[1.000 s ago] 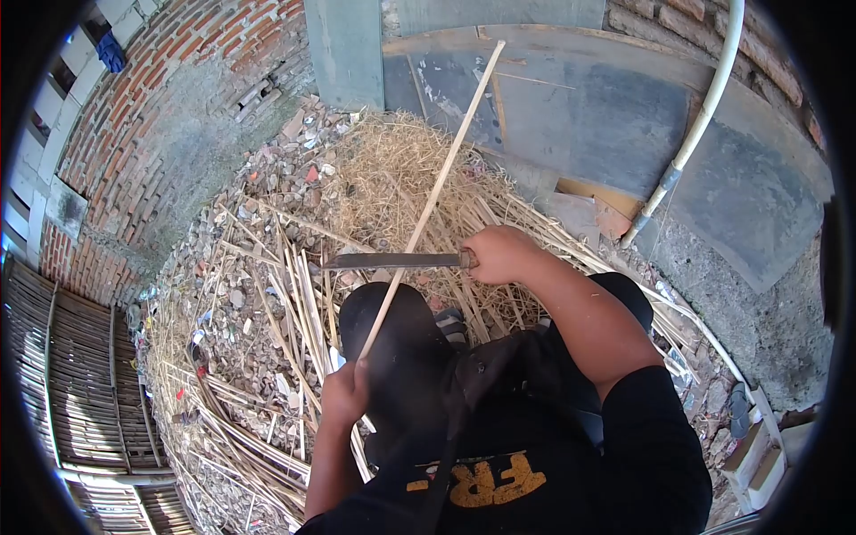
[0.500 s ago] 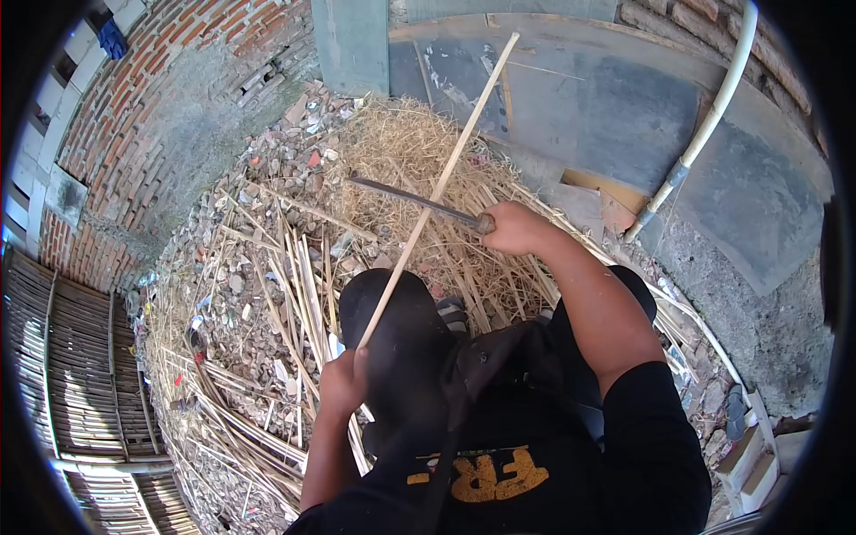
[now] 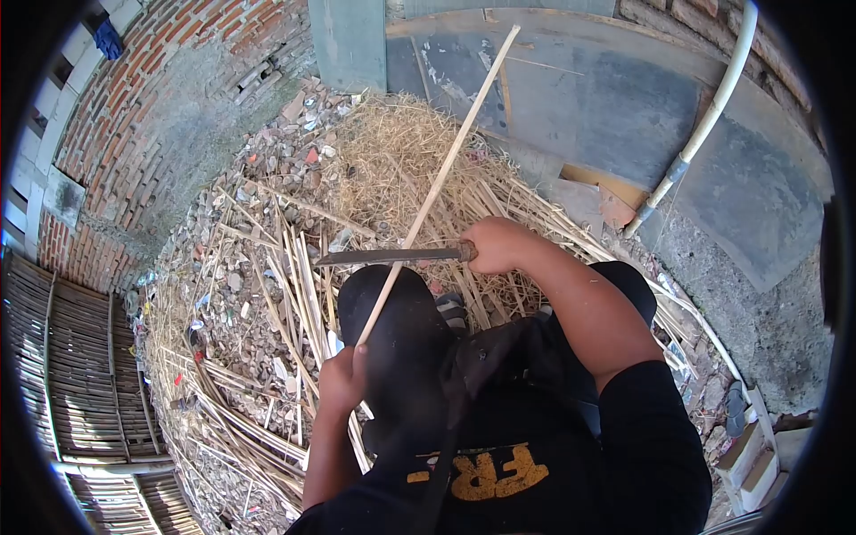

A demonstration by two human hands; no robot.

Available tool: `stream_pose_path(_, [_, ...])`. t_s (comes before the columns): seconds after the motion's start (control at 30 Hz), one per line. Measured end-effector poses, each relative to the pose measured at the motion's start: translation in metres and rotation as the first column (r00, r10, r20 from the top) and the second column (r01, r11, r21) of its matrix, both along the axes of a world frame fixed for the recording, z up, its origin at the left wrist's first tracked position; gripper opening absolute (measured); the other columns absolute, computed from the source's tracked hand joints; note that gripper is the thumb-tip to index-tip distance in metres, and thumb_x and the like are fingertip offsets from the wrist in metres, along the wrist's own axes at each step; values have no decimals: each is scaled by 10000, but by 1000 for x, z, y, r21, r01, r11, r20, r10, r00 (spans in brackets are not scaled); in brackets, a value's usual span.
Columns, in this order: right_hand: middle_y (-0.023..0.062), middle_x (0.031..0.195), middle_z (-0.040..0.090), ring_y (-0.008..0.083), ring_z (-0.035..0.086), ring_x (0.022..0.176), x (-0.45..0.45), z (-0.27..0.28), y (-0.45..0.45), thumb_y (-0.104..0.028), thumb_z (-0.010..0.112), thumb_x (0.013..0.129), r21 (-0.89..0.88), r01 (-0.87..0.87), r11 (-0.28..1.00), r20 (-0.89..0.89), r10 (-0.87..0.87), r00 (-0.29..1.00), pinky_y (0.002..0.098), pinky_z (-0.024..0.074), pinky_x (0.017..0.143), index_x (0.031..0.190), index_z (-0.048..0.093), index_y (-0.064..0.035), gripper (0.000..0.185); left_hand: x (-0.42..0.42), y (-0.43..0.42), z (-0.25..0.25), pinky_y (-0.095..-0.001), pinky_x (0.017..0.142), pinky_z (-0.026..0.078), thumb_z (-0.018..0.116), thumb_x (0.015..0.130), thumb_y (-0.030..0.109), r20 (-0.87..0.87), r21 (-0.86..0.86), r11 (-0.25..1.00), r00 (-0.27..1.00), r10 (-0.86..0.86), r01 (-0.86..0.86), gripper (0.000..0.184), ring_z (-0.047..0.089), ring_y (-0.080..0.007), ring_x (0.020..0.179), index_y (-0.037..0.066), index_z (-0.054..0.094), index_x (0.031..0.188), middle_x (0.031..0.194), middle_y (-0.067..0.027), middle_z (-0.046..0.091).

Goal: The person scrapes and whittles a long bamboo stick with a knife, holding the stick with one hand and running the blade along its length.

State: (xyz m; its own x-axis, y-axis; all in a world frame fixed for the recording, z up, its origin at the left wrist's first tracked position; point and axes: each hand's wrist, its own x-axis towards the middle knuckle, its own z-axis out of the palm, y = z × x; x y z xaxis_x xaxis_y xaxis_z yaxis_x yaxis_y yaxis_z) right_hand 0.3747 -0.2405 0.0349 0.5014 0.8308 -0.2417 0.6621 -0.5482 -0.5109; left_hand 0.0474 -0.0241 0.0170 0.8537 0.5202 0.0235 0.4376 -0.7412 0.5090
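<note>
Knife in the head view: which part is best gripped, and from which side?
Probably best gripped by the knife handle, coming from the person's right: the long blade points left across the pale strip, putting the handle at the right end. The right hand holds it there.

The left hand has its fingers closed round the low end of a stick, which slants up and rightward from them, over a knee. The right hand grips a knife, its blade reaching left from those fingers and crossing above the stick. Straw lies beyond the right fingers; left of the left fingers, rubble bears loose sticks.
</note>
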Motion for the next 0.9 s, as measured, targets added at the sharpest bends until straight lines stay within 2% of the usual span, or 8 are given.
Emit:
stream_pose_path(0.1, [198, 931, 739, 387, 711, 941, 0, 6, -4, -277, 763, 757, 13, -5, 1000, 18, 5, 1000, 474, 558, 835, 1085, 755, -68, 389, 0, 0, -1, -568, 588, 450, 540, 1067, 355, -15, -5, 1000, 1000, 9, -9, 469, 601, -518, 642, 3, 581, 759, 644, -288, 586])
stream_pose_path(0.2, [196, 930, 735, 377, 711, 942, 6, 5, -10, -229, 700, 747, 63, 32, 998, -22, -31, 999, 481, 557, 829, 1034, 763, -78, 331, 0, 0, 0, -573, 599, 453, 536, 1067, 365, -25, -10, 1000, 1000, 13, -13, 476, 603, -525, 656, 2, 584, 762, 655, -296, 589])
stream_pose_path(0.3, [187, 946, 739, 371, 714, 953, 16, -4, -9, -231, 698, 753, 20, 57, 998, 2, -57, 998, 480, 560, 835, 1073, 760, -86, 357, 1, -1, 4, -573, 603, 455, 534, 1067, 368, -40, -5, 1000, 999, 14, -15, 480, 604, -528, 660, -1, 589, 765, 660, -298, 591])
stream_pose_path(0.4, [188, 931, 736, 367, 716, 940, 13, -12, -9, -225, 692, 758, 103, 96, 990, -9, -95, 995, 481, 560, 820, 1030, 757, -75, 318, 1, -2, 4, -569, 602, 458, 530, 1069, 370, -39, -8, 1000, 999, 20, -21, 485, 607, -526, 659, -5, 594, 768, 662, -298, 595])
stream_pose_path(0.5, [191, 914, 732, 366, 717, 920, 10, -2, -9, -220, 686, 763, 14, 98, 995, -71, -97, 993, 482, 557, 803, 978, 746, -59, 276, 1, -2, 5, -561, 600, 462, 527, 1070, 373, -38, -18, 1000, 999, 16, -16, 488, 610, -522, 657, -6, 600, 772, 662, -296, 597])
stream_pose_path(0.6, [194, 899, 729, 368, 716, 902, 8, -5, -10, -212, 679, 764, 66, 95, 993, -66, -91, 994, 482, 554, 795, 938, 735, -49, 245, 1, -2, 4, -553, 597, 465, 523, 1072, 374, -49, -7, 1000, 999, 16, -16, 490, 612, -517, 651, -8, 603, 775, 658, -293, 597])
stream_pose_path(0.8, [189, 911, 734, 378, 714, 909, -2, 16, -11, -218, 667, 769, 60, 77, 995, -52, -74, 996, 488, 556, 803, 959, 749, -60, 260, 1, -5, 6, -552, 593, 462, 519, 1073, 369, -14, -18, 1000, 1000, 10, -10, 490, 611, -512, 638, -12, 604, 776, 649, -291, 592])
stream_pose_path(0.9, [194, 914, 729, 378, 707, 905, -9, 23, -12, -292, 735, 790, 33, 33, 999, 36, -34, 999, 480, 551, 811, 1017, 742, -47, 334, 2, -4, 4, -553, 594, 463, 520, 1072, 367, -29, -8, 1000, 1000, 6, -6, 487, 613, -510, 638, -11, 601, 775, 647, -290, 594])
